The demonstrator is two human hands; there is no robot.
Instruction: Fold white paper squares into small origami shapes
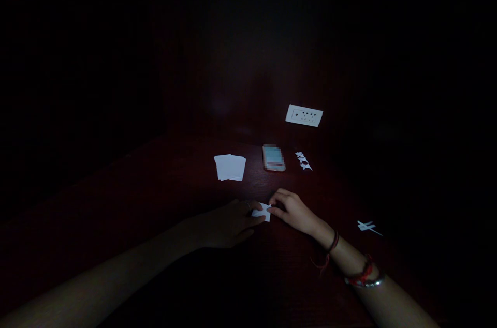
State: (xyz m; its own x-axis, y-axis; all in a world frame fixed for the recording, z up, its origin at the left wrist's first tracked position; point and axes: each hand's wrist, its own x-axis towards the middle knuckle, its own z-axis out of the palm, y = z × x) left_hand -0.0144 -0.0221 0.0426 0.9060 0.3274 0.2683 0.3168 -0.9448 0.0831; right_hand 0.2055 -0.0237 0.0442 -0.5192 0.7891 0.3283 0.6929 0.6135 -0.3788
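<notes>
A small piece of white paper point(265, 215) lies on the dark reddish table between my hands. My left hand point(233, 222) holds it from the left, its fingers over the paper's left part and lower edge. At the upper right corner, my right hand point(292, 210) pinches the paper between thumb and fingers. The part of the paper under my left hand is hidden. Beyond my hands, a loose stack of white paper sheets point(231, 167) rests on the table. To its right is a light blue item point(274, 158), blurred by pixelation.
Small folded white paper pieces point(304, 161) lie in a row at the back right. Thin white paper strips point(368, 226) cross each other to the right of my right forearm. A white socket panel point(304, 116) sits on the wall behind. The surroundings are very dark.
</notes>
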